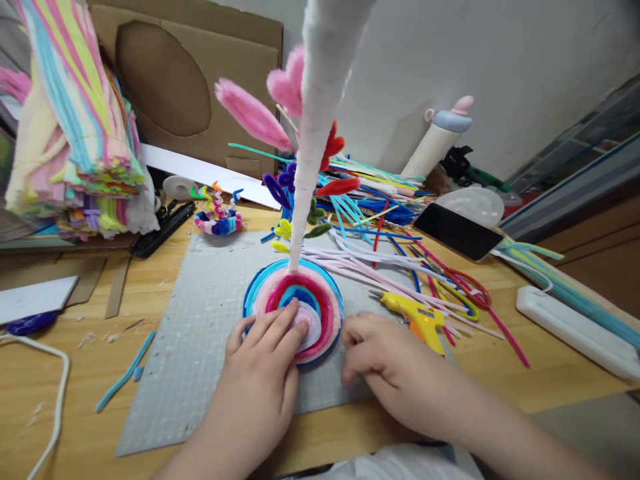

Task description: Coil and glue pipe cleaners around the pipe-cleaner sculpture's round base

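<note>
A round disc of coiled pipe cleaners (326, 300) in blue, pink, red and white rings lies on the grey cutting mat (200, 287). My left hand (265, 353) rests flat on its coils, fingers stretched out and spread. Just off the disc's right edge is my right hand (380, 360), its fingers curled together; what they hold, if anything, is hidden. From the disc's back rises a tall white fuzzy stem (320, 120). Pink petals (255, 115), a red flower (332, 145) and small purple, green and yellow pieces show around the stem.
A yellow glue gun (417, 313) lies right of my right hand, near red-handled scissors (467, 288). Loose pipe cleaners (350, 260) spread behind. A black phone (457, 230), a white power strip (575, 330), a bottle (440, 137) and pipe cleaner bundles (80, 133) surround the mat.
</note>
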Action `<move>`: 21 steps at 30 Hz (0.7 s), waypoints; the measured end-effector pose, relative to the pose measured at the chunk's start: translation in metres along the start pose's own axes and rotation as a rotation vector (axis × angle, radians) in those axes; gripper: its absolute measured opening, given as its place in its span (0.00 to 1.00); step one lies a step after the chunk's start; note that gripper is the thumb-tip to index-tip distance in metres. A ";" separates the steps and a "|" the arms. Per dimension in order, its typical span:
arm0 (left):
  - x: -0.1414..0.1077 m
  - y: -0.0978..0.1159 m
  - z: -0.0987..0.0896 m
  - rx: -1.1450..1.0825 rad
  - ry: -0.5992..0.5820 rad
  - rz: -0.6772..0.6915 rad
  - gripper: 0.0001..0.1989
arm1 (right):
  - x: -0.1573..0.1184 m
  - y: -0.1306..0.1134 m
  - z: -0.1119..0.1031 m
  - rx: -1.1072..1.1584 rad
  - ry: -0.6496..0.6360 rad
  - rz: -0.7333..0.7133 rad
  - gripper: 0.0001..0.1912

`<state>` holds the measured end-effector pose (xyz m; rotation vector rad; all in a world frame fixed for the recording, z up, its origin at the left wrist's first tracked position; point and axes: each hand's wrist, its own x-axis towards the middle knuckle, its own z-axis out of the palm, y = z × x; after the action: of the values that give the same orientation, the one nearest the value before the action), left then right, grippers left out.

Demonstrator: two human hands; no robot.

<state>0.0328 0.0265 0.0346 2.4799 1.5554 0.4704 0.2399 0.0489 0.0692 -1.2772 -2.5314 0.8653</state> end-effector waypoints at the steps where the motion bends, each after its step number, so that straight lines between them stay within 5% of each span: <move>1: 0.000 0.000 0.000 -0.003 -0.002 -0.001 0.25 | -0.001 -0.001 -0.002 0.060 0.000 -0.012 0.17; 6: -0.001 0.000 0.001 0.008 0.011 0.009 0.26 | 0.002 0.003 0.002 -0.057 0.262 0.011 0.22; 13: 0.000 0.000 0.000 0.010 0.001 0.007 0.25 | 0.006 0.005 -0.001 -0.019 0.360 0.097 0.11; 17: -0.001 0.000 0.001 0.023 0.004 0.012 0.27 | 0.013 0.011 0.006 -0.100 0.300 0.062 0.16; 21: -0.001 0.000 0.001 0.030 -0.005 0.010 0.28 | 0.014 0.013 0.008 -0.065 0.296 0.117 0.06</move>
<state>0.0322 0.0257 0.0336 2.5100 1.5606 0.4448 0.2365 0.0621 0.0539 -1.4644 -2.2888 0.5688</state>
